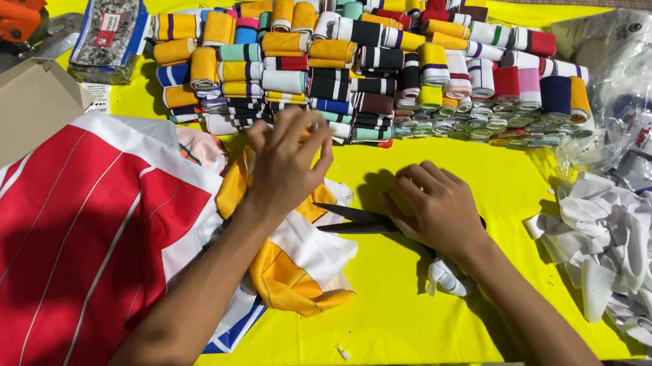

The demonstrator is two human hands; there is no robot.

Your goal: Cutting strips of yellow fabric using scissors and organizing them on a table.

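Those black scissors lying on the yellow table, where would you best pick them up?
Probably by the handle end, coming from the right. The scissors lie flat with blades open and pointing left toward the orange-and-white cloth; the right hand already covers the handle end.

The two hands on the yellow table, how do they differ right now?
The left hand is raised, fingers spread, over the orange and white cloth; the right hand lies flat on the table. The left holds nothing that shows; the right rests on black scissors. The left sits nearer the striped rolls, the right nearer the white scraps. Both are bare.
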